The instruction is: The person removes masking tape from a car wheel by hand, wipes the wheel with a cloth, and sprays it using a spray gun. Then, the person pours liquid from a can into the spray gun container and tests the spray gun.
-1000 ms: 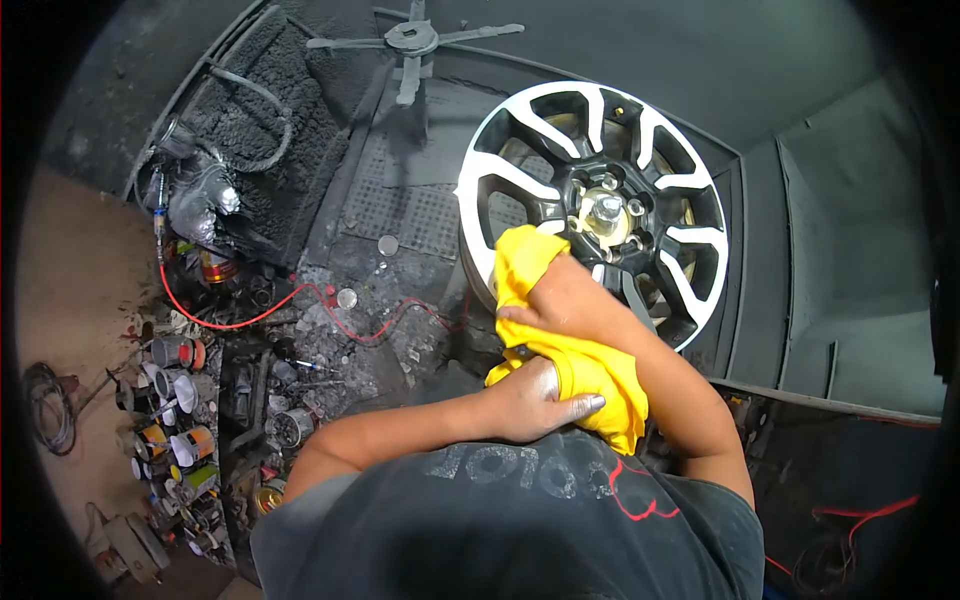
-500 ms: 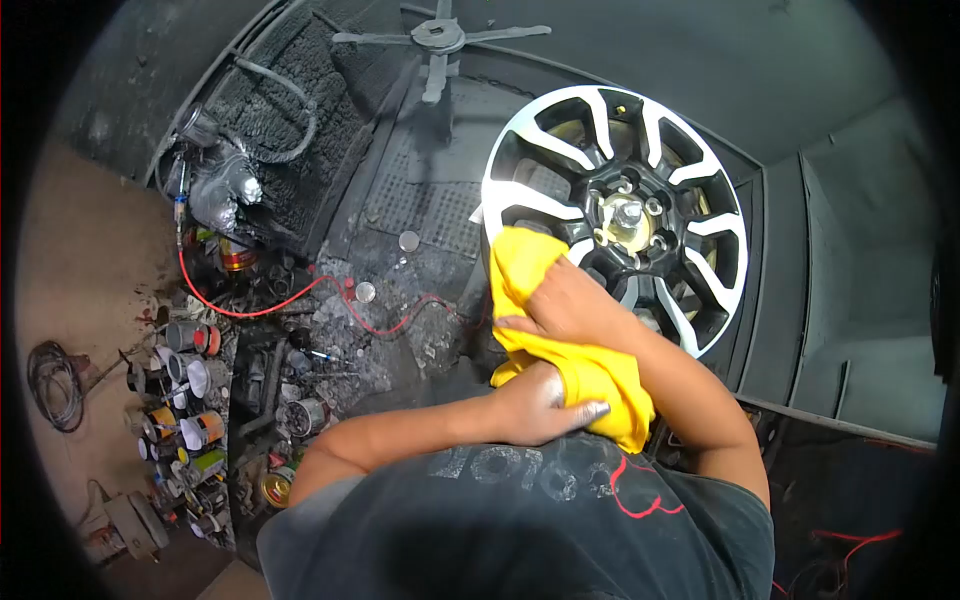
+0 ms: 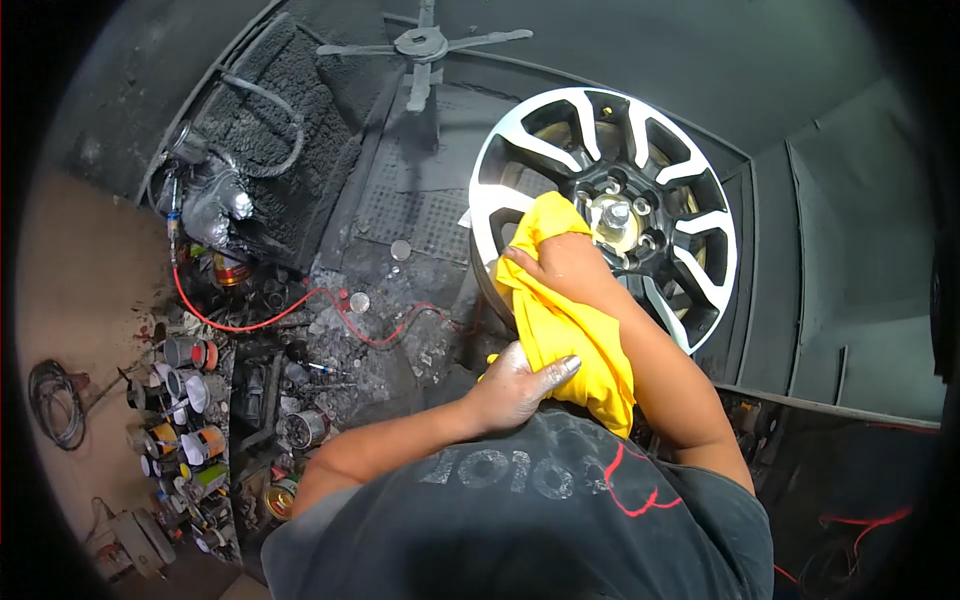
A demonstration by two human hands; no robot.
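A yellow cloth (image 3: 577, 350) hangs between my two hands, in front of my dark shirt. My right hand (image 3: 565, 262) is wrapped in its upper end and presses it against the spokes near the hub of a black and white wheel rim (image 3: 715, 262). Lower down, my left hand (image 3: 516, 390), smeared with silver, grips the cloth's loose part, thumb on top. The fingers of both hands are partly hidden by the cloth.
A grey four-armed stand (image 3: 421, 43) is beyond the wheel. At the left are a spray gun (image 3: 188, 142), a red hose (image 3: 240, 328) and several paint cans (image 3: 203, 445). Grey booth panels (image 3: 865, 260) rise at the right.
My right hand has moved up and inward over the spokes with the cloth, closer to the hub. My left hand has shifted slightly left and down, and the cloth is stretched longer between them.
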